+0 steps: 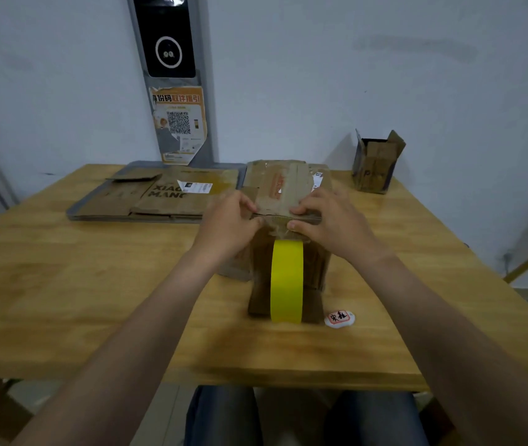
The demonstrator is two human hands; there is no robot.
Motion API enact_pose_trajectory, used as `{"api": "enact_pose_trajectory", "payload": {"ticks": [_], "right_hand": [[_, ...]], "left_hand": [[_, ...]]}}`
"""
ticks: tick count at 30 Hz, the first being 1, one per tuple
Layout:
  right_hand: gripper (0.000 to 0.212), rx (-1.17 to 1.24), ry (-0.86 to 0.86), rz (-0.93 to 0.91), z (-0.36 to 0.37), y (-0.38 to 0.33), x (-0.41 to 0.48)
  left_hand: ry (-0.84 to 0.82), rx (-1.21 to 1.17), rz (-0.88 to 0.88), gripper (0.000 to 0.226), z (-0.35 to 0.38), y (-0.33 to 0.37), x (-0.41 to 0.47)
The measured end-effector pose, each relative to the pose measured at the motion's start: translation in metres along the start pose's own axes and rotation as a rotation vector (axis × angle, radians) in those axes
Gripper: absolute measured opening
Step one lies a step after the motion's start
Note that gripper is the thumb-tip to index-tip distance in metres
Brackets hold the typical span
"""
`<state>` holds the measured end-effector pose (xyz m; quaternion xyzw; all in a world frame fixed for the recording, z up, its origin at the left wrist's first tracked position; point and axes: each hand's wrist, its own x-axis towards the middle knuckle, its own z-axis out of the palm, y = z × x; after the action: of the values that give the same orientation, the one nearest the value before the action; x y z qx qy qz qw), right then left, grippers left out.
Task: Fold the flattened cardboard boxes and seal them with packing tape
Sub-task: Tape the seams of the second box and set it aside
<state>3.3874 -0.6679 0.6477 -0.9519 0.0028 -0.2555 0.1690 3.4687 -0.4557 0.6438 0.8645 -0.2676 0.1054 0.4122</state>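
Box (283, 201) upright, tape roll (286, 281) on edge — both hands (228, 223) (330, 220) pressing top flaps

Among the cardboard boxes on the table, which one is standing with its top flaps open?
The small dark box at the far right corner, near the wall. The box under both hands has its flaps folded down, and the others lie flat on the tray.

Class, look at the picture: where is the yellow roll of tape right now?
In the head view the yellow tape roll stands on edge at the table's centre, against the near face of the cardboard box, just below the left hand and right hand.
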Motion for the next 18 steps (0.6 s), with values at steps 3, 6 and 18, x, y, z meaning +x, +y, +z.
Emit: {"api": "enact_pose_trajectory", "payload": {"ticks": [3,6,18], "right_hand": [[0.036,0.021,0.008,-0.035,0.002,-0.002,0.0],[0.043,0.103,0.006,-0.039,0.009,-0.007,0.001],[0.047,0.055,-0.039,-0.041,0.012,0.002,0.009]], "left_hand": [[-0.15,-0.196,-0.272,0.036,0.005,0.008,-0.029],[-0.255,-0.401,-0.395,0.05,0.019,0.019,-0.051],[-0.376,-0.766,-0.572,0.059,0.041,0.05,-0.066]]}}
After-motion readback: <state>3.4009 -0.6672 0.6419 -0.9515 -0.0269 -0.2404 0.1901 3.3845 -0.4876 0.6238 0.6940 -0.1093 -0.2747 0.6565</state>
